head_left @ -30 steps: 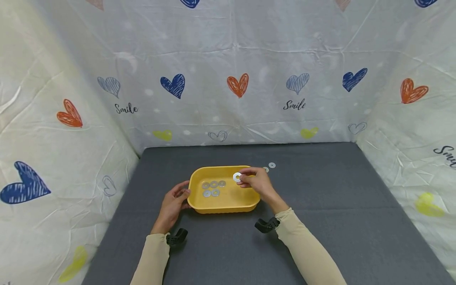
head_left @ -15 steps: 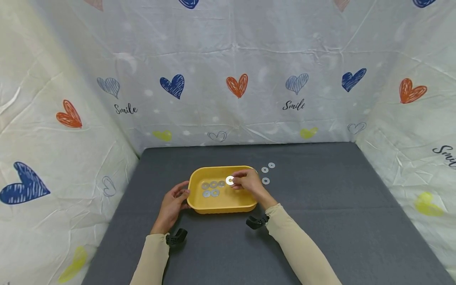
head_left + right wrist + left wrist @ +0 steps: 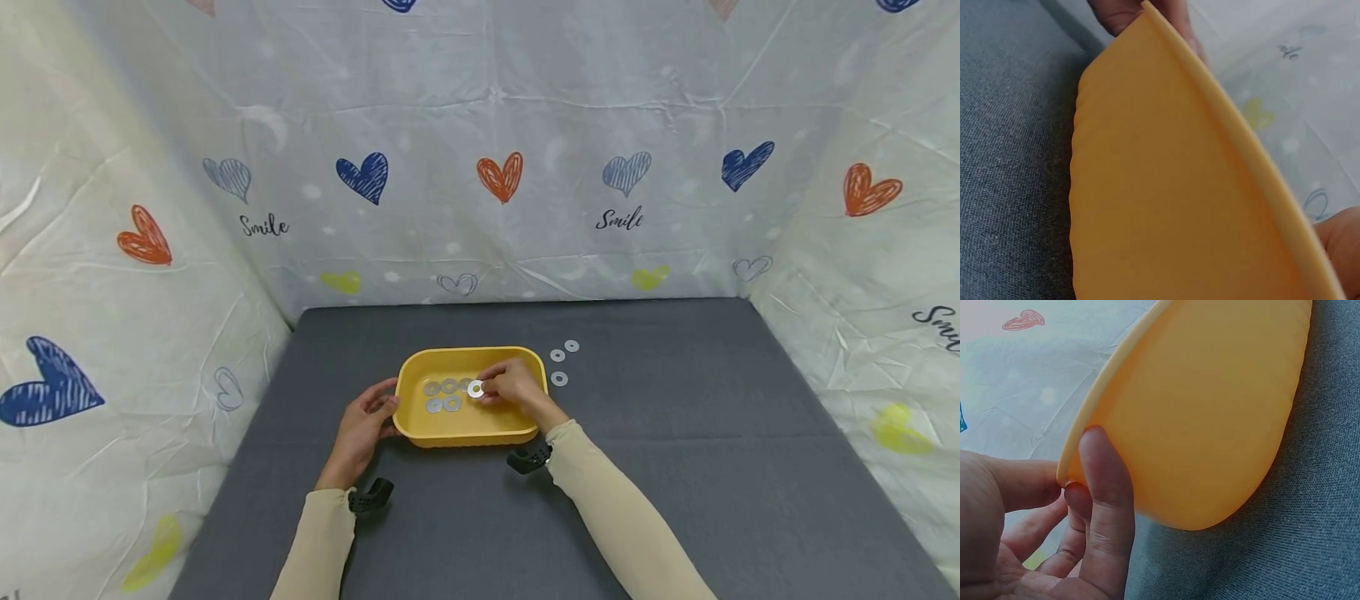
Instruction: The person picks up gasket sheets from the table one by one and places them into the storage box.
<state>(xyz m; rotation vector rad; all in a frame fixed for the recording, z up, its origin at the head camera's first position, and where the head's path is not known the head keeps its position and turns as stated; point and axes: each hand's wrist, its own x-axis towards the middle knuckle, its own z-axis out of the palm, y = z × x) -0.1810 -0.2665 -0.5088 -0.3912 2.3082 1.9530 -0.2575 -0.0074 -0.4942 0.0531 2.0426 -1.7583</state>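
The right hand [image 3: 516, 385] pinches a flat silver metal-looking ring [image 3: 470, 391] over the oblong yellow plastic tray [image 3: 483, 423], nearer the far edge of the grey surface [image 3: 645, 392]; the left hand [image 3: 358, 433] grips the tray's rim. Placing seems underway, calling next for release beside similar rings [image 3: 433, 408].

I find 1 head camera facing forward and down on the yellow tray [image 3: 472, 423] from well back, and 2 wrist cameras [image 3: 372, 495] facing its outer wall [image 3: 1210, 419] closely, both catching the left hand [image 3: 362, 427].
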